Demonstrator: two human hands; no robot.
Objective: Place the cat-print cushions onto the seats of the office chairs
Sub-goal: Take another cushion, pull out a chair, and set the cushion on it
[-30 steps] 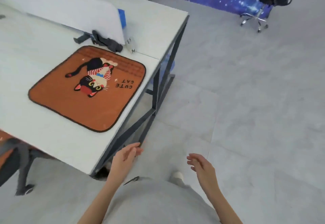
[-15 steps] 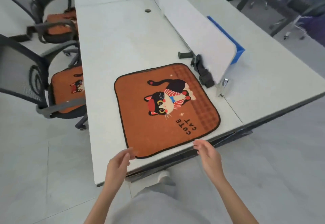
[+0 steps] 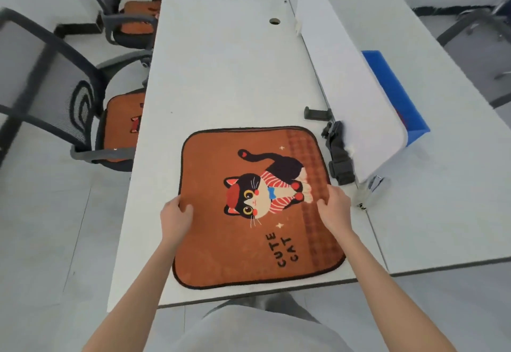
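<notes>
An orange cat-print cushion (image 3: 221, 246) with the words CUTE CAT lies flat on the white desk (image 3: 229, 75), close to its near edge. My left hand (image 3: 175, 217) grips the cushion's left edge, thumb on top. My right hand (image 3: 333, 208) grips its right edge. To the left, a black mesh office chair (image 3: 49, 94) carries a second orange cushion (image 3: 123, 123) on its seat. Farther back another office chair (image 3: 121, 6) also has an orange cushion (image 3: 138, 17) on its seat.
A white divider panel (image 3: 348, 80) stands along the desk's right side with a black clamp (image 3: 338, 155) at its foot. A blue tray (image 3: 395, 94) sits behind the panel. Grey floor lies left of the desk, around the chairs.
I have turned and stepped up to the desk. Both hands, empty and hovering before, reached forward and took hold of the cushion's left and right edges.
</notes>
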